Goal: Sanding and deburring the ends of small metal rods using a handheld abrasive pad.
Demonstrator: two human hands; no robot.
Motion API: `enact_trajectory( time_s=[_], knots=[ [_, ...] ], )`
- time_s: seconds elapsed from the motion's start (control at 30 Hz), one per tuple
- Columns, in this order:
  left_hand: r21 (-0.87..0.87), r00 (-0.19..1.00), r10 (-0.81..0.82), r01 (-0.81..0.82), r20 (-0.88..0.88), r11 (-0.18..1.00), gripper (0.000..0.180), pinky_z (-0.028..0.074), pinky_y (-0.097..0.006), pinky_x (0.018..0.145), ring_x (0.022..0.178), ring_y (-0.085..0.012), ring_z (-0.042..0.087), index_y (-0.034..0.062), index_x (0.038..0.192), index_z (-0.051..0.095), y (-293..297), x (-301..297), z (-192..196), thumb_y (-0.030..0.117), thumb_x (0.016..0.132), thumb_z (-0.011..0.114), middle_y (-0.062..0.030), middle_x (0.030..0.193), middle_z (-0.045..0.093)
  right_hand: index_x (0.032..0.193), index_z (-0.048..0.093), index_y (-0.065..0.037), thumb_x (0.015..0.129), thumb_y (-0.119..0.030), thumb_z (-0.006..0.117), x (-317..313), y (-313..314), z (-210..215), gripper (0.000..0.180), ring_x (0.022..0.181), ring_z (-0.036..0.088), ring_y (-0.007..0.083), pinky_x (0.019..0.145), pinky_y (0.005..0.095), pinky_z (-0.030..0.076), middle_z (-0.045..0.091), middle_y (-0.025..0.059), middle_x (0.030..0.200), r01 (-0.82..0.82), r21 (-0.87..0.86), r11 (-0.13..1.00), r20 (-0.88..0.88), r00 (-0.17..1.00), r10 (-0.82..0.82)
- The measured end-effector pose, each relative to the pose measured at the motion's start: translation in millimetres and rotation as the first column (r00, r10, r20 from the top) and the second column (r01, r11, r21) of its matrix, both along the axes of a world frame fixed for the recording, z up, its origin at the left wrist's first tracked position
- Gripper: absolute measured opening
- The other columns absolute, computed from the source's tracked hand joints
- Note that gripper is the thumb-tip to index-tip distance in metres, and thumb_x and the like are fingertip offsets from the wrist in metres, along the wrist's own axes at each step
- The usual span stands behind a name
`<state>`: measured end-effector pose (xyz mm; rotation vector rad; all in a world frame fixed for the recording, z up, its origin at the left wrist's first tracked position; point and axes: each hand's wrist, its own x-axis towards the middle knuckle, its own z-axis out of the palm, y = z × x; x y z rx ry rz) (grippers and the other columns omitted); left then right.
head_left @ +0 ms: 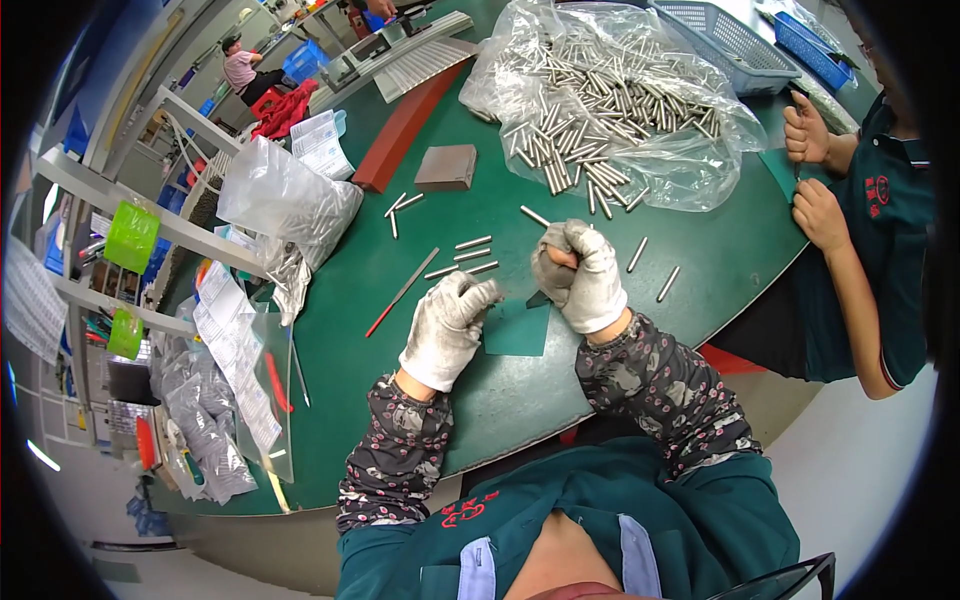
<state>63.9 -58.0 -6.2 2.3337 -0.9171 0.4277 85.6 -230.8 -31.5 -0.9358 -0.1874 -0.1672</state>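
My left hand (pixel 447 328), in a white work glove, is closed with its fingertips pinched together; what lies between them is too small to make out. To its right my right hand (pixel 590 278), in a greyed white glove, is curled closed with the bare thumb tip showing. A dark edge (pixel 538 299) shows below its fingers. One metal pin (pixel 534 215) ends at the glove's upper edge; I cannot tell whether it is held. Under the hands lies a green square sheet (pixel 517 333). Three pins (pixel 472 256) lie beyond my left hand, two more (pixel 637 254) right of my right hand.
A clear bag (pixel 625 100) spilling many metal pins covers the far table. A grey block (pixel 446 167), red bar (pixel 410 130), thin red-handled file (pixel 402 292) and stuffed plastic bag (pixel 285 200) lie left. At right, a co-worker's hands (pixel 815 170) hold something thin. Blue baskets (pixel 735 45) stand behind.
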Motion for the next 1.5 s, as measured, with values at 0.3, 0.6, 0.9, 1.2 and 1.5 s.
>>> enact_trajectory(
  time_s=[0.3, 0.6, 0.9, 1.2, 1.5],
  knots=[
    [-0.424, 0.859, -0.054, -0.196, -0.510, 0.884, 0.017, 0.044, -0.022, 0.071, 0.078, -0.0075, 0.051, 0.0023, 0.097, 0.053, 5.0, 4.3, -18.4, -0.005, 0.082, 0.051, -0.0003, 0.087, 0.055, 0.058, 0.032, -0.012, 0.087, -0.035, 0.037, -8.5, -10.0, 18.5, 0.038, 0.039, 0.024, 0.0079, 0.036, 0.0224, 0.018, 0.025, -0.0034, 0.047, -0.201, 0.151, 0.968, -0.074, 0.974, 0.214],
    [-0.418, 0.870, -0.029, -0.206, -0.491, 0.885, 0.018, 0.045, -0.022, 0.070, 0.075, -0.0084, 0.053, 0.0035, 0.095, 0.052, 10.8, 6.1, -29.1, -0.004, 0.079, 0.054, -0.0006, 0.086, 0.054, 0.060, 0.034, -0.011, 0.088, -0.032, 0.036, -9.7, -11.0, 14.6, 0.035, 0.040, 0.024, 0.0069, 0.038, 0.0223, 0.019, 0.026, -0.0036, 0.048, -0.234, 0.145, 0.961, -0.042, 0.969, 0.242],
    [-0.018, 0.976, 0.197, -0.200, -0.093, 0.980, 0.019, 0.046, -0.033, 0.070, 0.077, -0.0253, 0.057, 0.0056, 0.083, 0.058, 14.4, 11.2, -5.2, 0.000, 0.066, 0.065, -0.0081, 0.083, 0.059, 0.060, 0.034, -0.011, 0.087, -0.034, 0.037, -9.6, -10.3, 15.5, 0.035, 0.040, 0.025, 0.0068, 0.037, 0.0221, 0.018, 0.027, -0.0036, 0.048, -0.217, 0.146, 0.965, -0.066, 0.971, 0.229],
    [0.087, 0.899, 0.438, -0.438, 0.024, 0.895, 0.017, 0.046, -0.036, 0.072, 0.081, -0.0258, 0.057, 0.0104, 0.084, 0.062, 30.5, 21.4, -9.4, 0.010, 0.067, 0.066, -0.0061, 0.086, 0.060, 0.059, 0.034, -0.011, 0.088, -0.036, 0.036, -9.8, -9.8, 19.2, 0.038, 0.039, 0.024, 0.0075, 0.036, 0.0219, 0.018, 0.026, -0.0032, 0.047, -0.221, 0.124, 0.967, -0.077, 0.970, 0.232],
    [0.268, 0.863, 0.498, -0.501, 0.086, 0.823, 0.016, 0.046, -0.037, 0.071, 0.082, -0.0247, 0.056, 0.0135, 0.083, 0.063, 31.1, 33.5, -9.6, 0.013, 0.067, 0.067, -0.0044, 0.084, 0.059, 0.059, 0.036, -0.009, 0.088, -0.037, 0.037, -10.5, -11.0, 16.0, 0.040, 0.040, 0.025, 0.0056, 0.038, 0.0218, 0.019, 0.029, -0.0038, 0.049, -0.239, 0.087, 0.967, -0.015, 0.970, 0.241]
  ],
)
